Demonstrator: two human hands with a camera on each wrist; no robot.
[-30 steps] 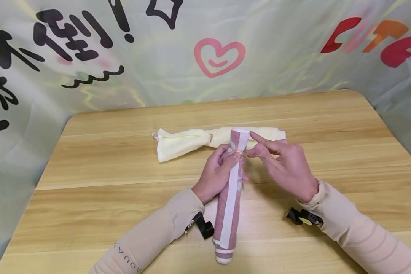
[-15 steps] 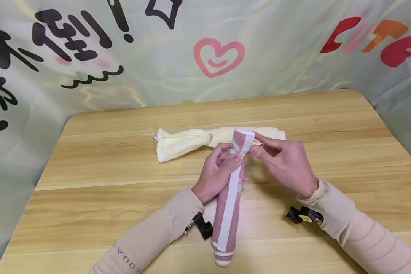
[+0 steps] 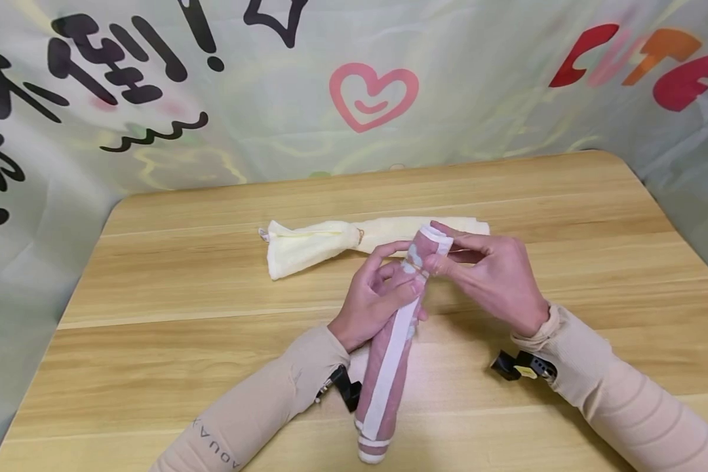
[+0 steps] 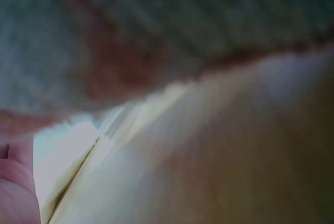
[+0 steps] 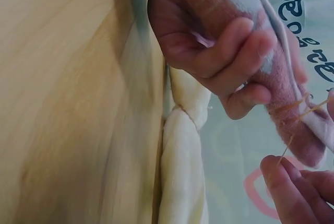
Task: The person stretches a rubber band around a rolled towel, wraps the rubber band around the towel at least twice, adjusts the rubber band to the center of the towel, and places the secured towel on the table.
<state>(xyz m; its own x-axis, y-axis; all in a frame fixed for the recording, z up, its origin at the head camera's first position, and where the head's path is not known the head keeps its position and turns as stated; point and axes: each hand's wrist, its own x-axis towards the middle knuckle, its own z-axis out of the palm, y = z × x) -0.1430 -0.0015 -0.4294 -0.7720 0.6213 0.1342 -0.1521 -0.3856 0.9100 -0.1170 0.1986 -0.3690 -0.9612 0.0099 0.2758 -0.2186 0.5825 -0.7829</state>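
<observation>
A pink towel [image 3: 383, 387] with a white stripe, rolled into a long tube, slants over the table in the head view. My left hand [image 3: 377, 298] grips it round its upper half, thumb on top. Near the upper end a thin tan rubber band [image 3: 414, 267] circles the roll. My right hand [image 3: 492, 272] pinches part of this band; in the right wrist view strands of the rubber band [image 5: 286, 150] stretch from the towel to the right fingertips [image 5: 271, 166]. Blurred cloth [image 4: 235, 20] fills the top of the left wrist view.
Behind the hands a cream rolled towel [image 3: 313, 249], bound at its middle by a band, lies across the wooden table [image 3: 183, 275]. A printed cloth backdrop [image 3: 259, 124] hangs beyond the table's far edge.
The pink towel has tilted, its upper end swinging right and its lower end left. The right fingers have drawn in closer around that upper end with the rubber band.
</observation>
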